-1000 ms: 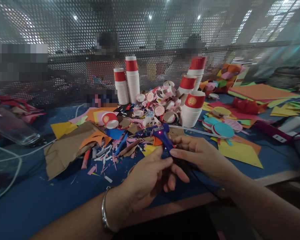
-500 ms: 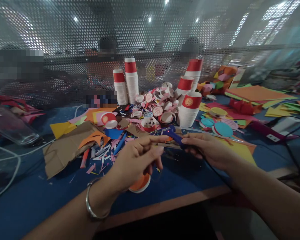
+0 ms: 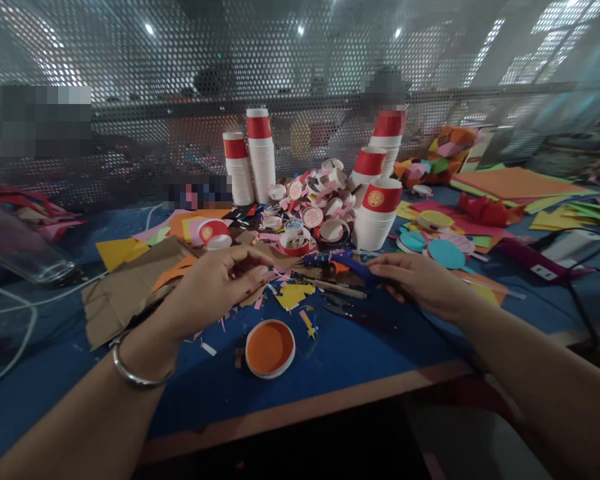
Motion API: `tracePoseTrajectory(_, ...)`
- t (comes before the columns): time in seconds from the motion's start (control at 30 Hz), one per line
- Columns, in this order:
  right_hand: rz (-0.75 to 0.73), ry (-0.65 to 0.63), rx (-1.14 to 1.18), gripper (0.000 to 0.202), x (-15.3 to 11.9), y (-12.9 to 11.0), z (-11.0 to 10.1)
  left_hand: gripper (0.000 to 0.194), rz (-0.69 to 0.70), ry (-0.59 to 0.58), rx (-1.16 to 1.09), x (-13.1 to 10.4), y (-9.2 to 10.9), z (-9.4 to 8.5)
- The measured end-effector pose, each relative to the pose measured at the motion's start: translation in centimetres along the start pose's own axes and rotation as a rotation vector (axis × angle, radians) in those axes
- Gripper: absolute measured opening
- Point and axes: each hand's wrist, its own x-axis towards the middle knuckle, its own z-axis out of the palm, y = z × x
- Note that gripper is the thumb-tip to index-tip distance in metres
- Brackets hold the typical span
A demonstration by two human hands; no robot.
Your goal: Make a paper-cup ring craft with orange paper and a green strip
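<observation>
My right hand (image 3: pixel 415 280) is closed round the handle end of a blue glue gun (image 3: pixel 355 265), whose dark nozzle points left and whose cord runs down under my wrist. My left hand (image 3: pixel 220 283), with a silver bangle at the wrist, has thumb and fingertips pinched together. A thin pale strand shows at those fingertips, too small to name. Below and between the hands lies a shallow round cup base (image 3: pixel 270 349) with orange inside. Dark-handled scissors (image 3: pixel 353 310), partly in shadow, lie under the glue gun.
Stacked red and white paper cups (image 3: pixel 377 217) flank a heap of cut cup rings (image 3: pixel 325 200). Brown cardboard (image 3: pixel 115 293) and paper scraps lie left; coloured sheets (image 3: pixel 520 187) and a purple power strip (image 3: pixel 535 260) lie right. A perforated metal screen (image 3: pixel 300 73) stands behind.
My left hand has moved left, away from the glue gun's tip, uncovering the orange-lined cup base. My right hand keeps the glue gun in nearly the same place.
</observation>
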Motion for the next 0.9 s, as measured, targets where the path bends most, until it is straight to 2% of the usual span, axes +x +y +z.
tracePoseTrajectory(0.1,-0.126,0.026,-0.206,0.046,-0.5,0.2,-0.6,0.018,-0.012,-0.125,0.213,-0.4,0.0,-1.0)
tracePoseTrajectory(0.23,-0.390,0.203,-0.605,0.033,-2.6,0.4,-0.6,0.031,0.008,-0.196,0.337,-1.5,-1.0,-1.6)
tracePoseTrajectory(0.27,-0.453,0.194,-0.693,0.029,-3.3,0.4,-0.3,0.034,0.016,-0.206,0.342,-1.7,-1.3,-1.6)
tracePoseTrajectory(0.33,-0.610,0.054,-0.825,0.023,-4.5,0.3,0.5,0.034,0.008,-0.234,0.353,-2.1,-1.7,-1.3)
tracePoseTrajectory(0.4,-0.701,-0.081,-0.925,0.020,-5.2,0.3,1.3,0.031,-0.021,-0.276,0.368,-2.3,-1.9,-0.9)
tracePoseTrajectory(0.5,-0.711,-0.173,-1.033,0.017,-5.2,0.4,2.3,0.028,-0.046,-0.347,0.361,-2.5,-1.9,-0.4)
tracePoseTrajectory(0.67,-0.717,-0.197,-1.037,0.012,-4.5,-0.2,3.2,0.026,-0.060,-0.417,0.326,-2.7,-2.2,0.4)
tracePoseTrajectory(0.8,-0.640,-0.177,-0.849,0.009,-4.5,-1.2,3.6,0.025,0.044,-0.408,0.335,-2.8,-2.3,0.9)
tracePoseTrajectory(0.9,-0.487,-0.157,-0.653,0.014,-4.2,-2.1,3.6,0.019,0.098,-0.313,0.310,-2.6,-2.2,0.9)
